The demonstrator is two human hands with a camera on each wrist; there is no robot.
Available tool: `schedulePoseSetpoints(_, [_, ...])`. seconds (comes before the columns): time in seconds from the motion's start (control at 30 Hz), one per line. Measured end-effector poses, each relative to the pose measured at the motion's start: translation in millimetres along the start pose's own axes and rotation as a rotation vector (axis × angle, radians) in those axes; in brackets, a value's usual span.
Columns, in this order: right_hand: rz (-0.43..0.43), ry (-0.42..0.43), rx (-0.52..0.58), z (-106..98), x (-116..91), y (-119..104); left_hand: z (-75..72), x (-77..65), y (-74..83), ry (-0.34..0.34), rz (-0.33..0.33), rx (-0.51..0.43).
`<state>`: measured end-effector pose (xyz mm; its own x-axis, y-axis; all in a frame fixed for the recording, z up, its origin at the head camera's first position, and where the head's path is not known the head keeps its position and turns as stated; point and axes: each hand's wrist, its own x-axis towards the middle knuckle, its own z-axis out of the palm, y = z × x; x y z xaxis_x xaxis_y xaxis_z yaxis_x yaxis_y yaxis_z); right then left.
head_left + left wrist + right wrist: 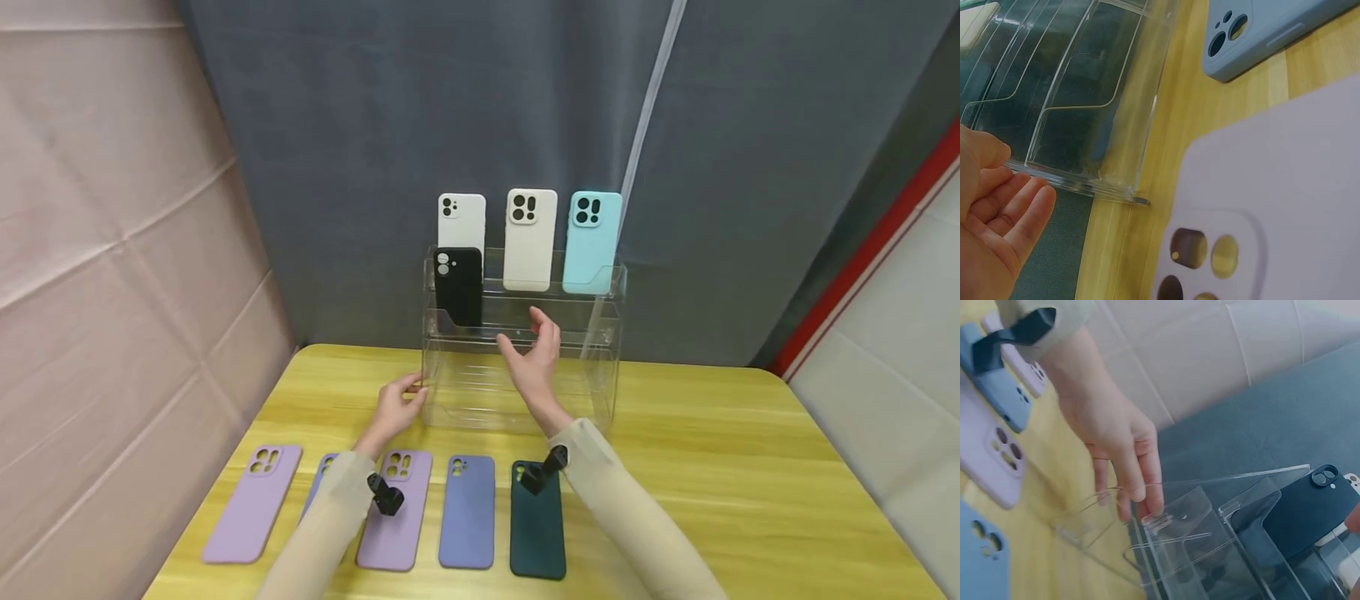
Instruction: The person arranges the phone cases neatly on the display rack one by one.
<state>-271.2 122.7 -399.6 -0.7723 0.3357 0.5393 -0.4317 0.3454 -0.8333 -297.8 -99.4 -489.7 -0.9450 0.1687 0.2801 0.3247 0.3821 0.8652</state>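
Presently, the clear rack point(467, 379) stands upright on the table point(750, 467), with the white case point(461, 223), cream case point(529, 246) and turquoise case point(591, 246) in its top tier and the black case point(459, 292) one tier lower. The left hand point(395, 414) is at the rack's left wall, fingers loose (firm contact cannot be confirmed); the right hand point(536, 367) is at the rack's front, fingers spread, grasping nothing. By appearance, the rack is stiff, light, slick and liable to slide; grip low on both side walls. The five flat-lying cases point(467, 521) look light and slightly pliant; best lifted by their long edges.
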Motion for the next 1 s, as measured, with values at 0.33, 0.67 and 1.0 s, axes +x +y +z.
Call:
schedulePoseSetpoints(0.33, [0.101,-0.076,-0.002,-30,-37,13,-2.5,1.0,-0.9,-0.007,0.004,-0.008])
schedulePoseSetpoints(0.67, [0.196,-0.160,-0.037,-55,-71,29,-3.8,1.5,0.9,-0.002,0.000,-0.010])
schedulePoseSetpoints(1.0, [0.237,-0.278,-0.247,-74,-111,48,-1.8,0.8,0.3,-0.012,-0.016,-0.009])
